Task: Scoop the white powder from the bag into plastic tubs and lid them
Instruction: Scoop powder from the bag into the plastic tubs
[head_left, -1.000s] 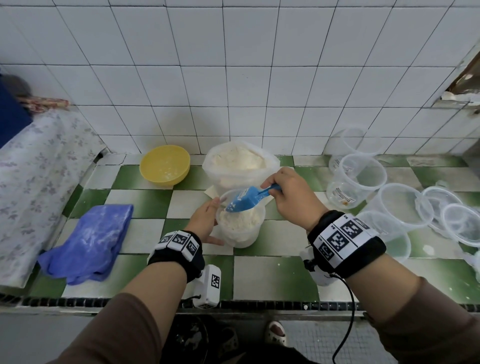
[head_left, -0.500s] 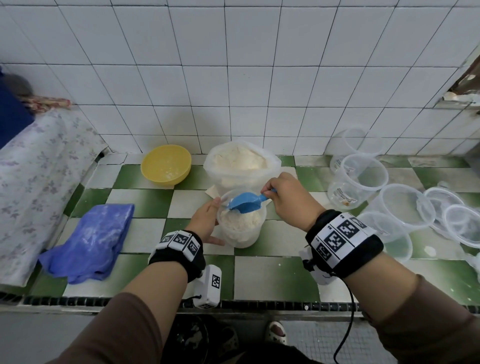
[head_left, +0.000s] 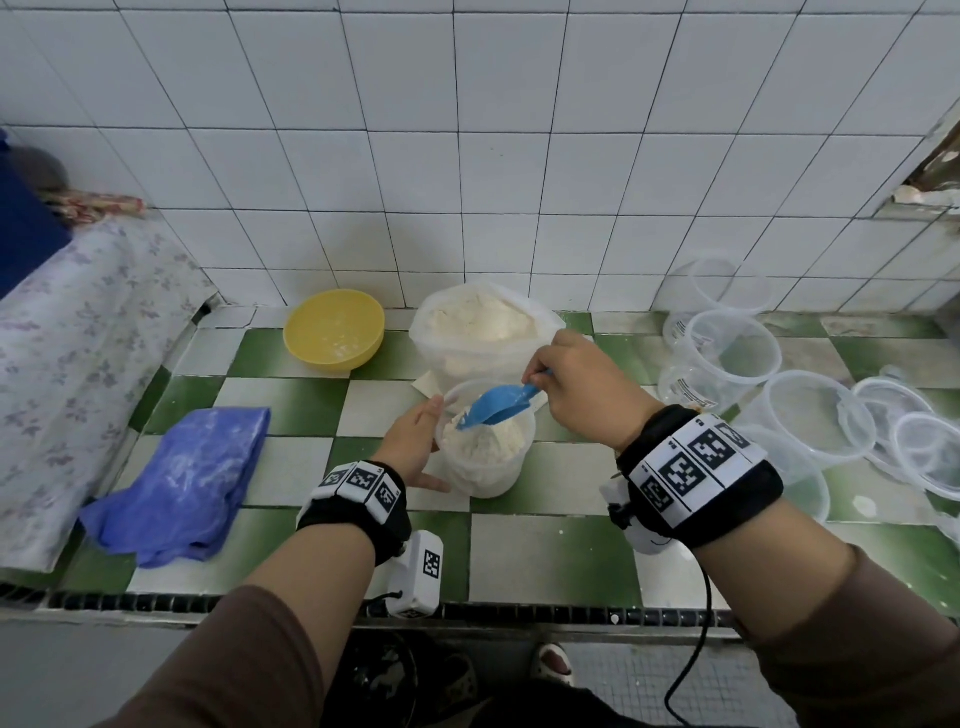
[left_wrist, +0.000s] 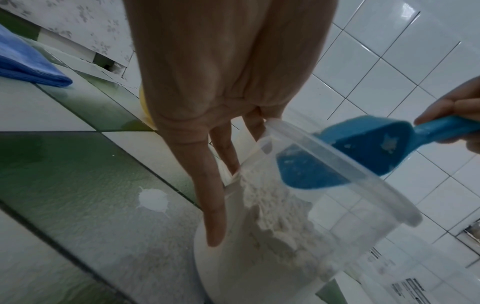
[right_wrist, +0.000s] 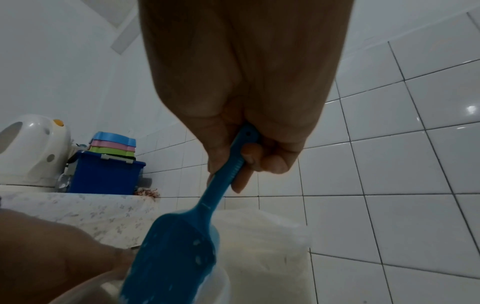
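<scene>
Nearest: my left hand (head_left: 413, 447), fingers straight, pressing the side of the clear round plastic tub (head_left: 485, 457), part-filled with white powder (head_left: 488, 441). Over the tub's mouth: blue plastic scoop (head_left: 496, 405), handle pinched in my right hand (head_left: 582, 395). Behind the tub: open clear plastic bag (head_left: 483, 327) of powder. Behind-left: yellow plastic bowl (head_left: 334, 328).

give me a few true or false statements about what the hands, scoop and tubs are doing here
1. The right hand holds the blue scoop by its handle. True.
2. The scoop is dipped in the yellow bowl. False: it is tipped over the tub with powder.
3. The left hand touches that tub's side with straight fingers. True.
4. That tub has its lid on. False: it is open.
5. The empty tubs sit to the person's left. False: right.
</scene>
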